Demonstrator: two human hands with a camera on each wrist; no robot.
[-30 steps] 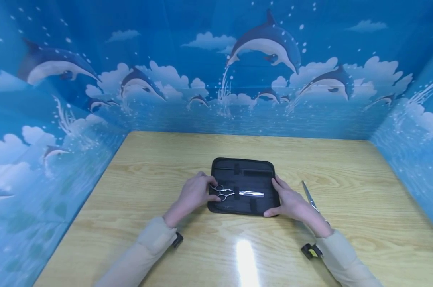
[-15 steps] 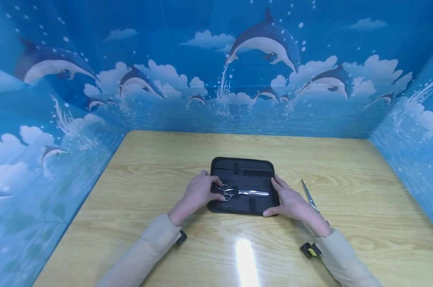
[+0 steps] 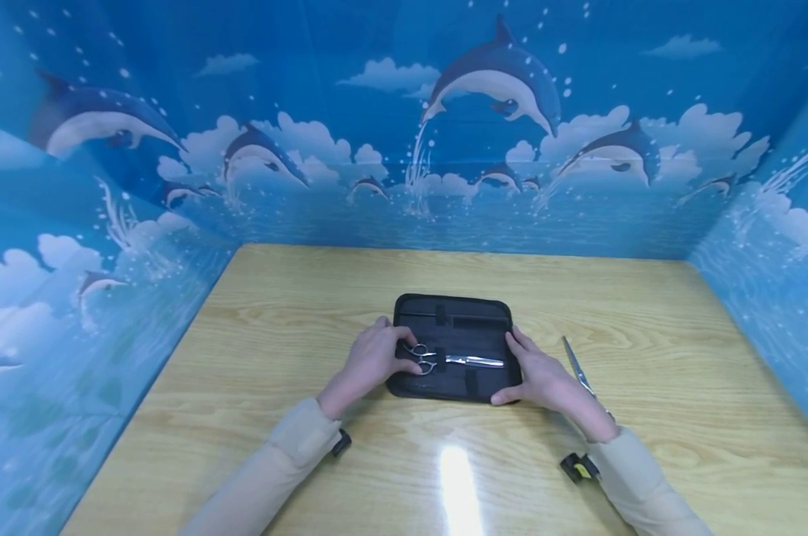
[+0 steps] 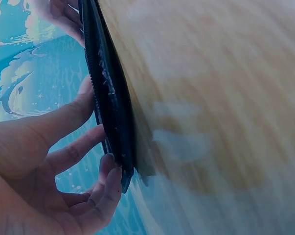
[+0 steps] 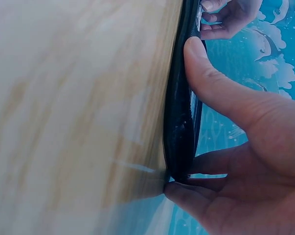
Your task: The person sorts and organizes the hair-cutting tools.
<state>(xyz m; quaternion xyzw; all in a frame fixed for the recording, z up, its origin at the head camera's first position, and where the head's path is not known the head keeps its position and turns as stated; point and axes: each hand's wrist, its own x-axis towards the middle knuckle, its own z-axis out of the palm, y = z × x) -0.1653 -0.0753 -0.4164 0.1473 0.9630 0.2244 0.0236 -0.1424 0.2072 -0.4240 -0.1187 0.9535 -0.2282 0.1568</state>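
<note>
A black zip case [image 3: 491,342] lies open and flat on the wooden table. Inside it, silver hairdressing scissors [image 3: 475,362] run under a small black strap [image 3: 440,359], their blades toward the right. My left hand [image 3: 370,359] pinches the finger rings of these scissors between thumb and fingers at the case's left side. On the opposite side my right hand [image 3: 543,376] holds the case's right edge, thumb at the front corner and fingers along the side. The left wrist view shows the case's edge, but the scissors are hidden there.
Another pair of scissors [image 3: 580,374] lies on the table right of the case, partly hidden behind my right forearm. A dark comb-like strip [image 3: 479,322] sits in the upper part of the case. Dolphin-print sheets [image 3: 390,223] enclose the table's back and sides.
My left hand has slid the scissors a little to the right under the strap, mostly during the first half second. My right hand and the case have stayed nearly still.
</note>
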